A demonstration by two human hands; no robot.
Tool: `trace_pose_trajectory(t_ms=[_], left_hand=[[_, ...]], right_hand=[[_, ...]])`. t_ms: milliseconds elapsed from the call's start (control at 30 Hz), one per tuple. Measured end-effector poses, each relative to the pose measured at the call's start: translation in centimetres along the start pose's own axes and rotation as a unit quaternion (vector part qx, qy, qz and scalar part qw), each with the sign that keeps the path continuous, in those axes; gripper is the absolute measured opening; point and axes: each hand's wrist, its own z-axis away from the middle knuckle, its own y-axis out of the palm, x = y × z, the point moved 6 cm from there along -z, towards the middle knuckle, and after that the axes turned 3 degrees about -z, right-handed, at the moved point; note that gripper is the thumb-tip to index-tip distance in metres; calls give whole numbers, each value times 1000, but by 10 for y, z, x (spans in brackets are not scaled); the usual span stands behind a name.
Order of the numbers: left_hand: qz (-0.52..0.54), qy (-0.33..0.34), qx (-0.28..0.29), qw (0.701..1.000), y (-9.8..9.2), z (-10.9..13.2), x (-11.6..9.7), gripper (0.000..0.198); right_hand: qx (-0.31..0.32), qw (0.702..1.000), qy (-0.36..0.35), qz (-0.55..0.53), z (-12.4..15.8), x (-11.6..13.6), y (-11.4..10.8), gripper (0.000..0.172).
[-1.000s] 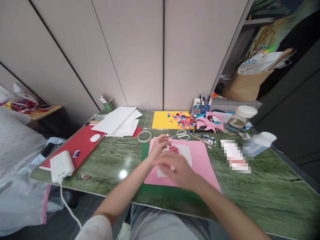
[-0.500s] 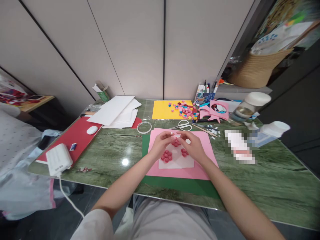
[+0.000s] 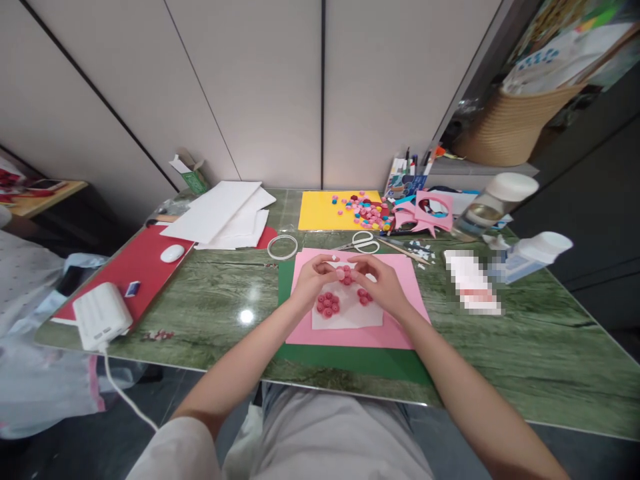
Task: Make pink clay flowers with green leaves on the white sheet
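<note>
**Item: paper-coil work on a table, seen from the head camera**

- **Left hand** (image 3: 313, 273): thumb and forefinger pinched shut on a pale pink coil (image 3: 341, 273), held at the upper edge of the white sheet (image 3: 350, 315). The other fingers are curled.
- **Right hand** (image 3: 383, 283): fingers bent, tips just beside the same coil. Whether they grip anything cannot be told, as the tips are too small to read.
- **White sheet**: lies on a pink sheet (image 3: 400, 327), which lies on a green sheet (image 3: 360, 360) at the near edge of the table (image 3: 210, 307).
- **Done, as far as it shows**: two tight groups of dark pink coils sit on the white sheet, the left group (image 3: 327, 303) (the fuller one) and the right group (image 3: 364, 297). A third, the top group (image 3: 347, 277), lies directly under the fingertips and touches the held coil.
- **Left, by appearance**: most of the white sheet is bare. A heap of loose coils (image 3: 367, 212) in pink, blue and yellow lies on the yellow sheet (image 3: 315, 217), well apart from the hands.
- **Nearby**: scissors (image 3: 363, 241) just beyond the pink sheet, a white ring (image 3: 283, 247) to their left, a pink cut-out (image 3: 433, 213), two white-capped bottles (image 3: 487, 203), a stack of white paper (image 3: 220, 217) and a red sheet (image 3: 135, 263).
</note>
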Motion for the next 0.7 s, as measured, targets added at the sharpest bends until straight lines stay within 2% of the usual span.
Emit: trace_pose_trajectory(t_ms=[133,300,433,700], left_hand=[[17,-44,69,997,9,-1,7,50],[2,-36,88,996,13,-2,8,44],[-12,-34,76,996,12,-2,7,40],[15,-46,13,999,9,2,2,35]], right_hand=[[52,999,-15,-1,1,6,4,28],[78,997,-21,14,1,8,2,26],[80,996,-22,24,0,9,1,20],[23,1000,1,20,0,5,-1,17]])
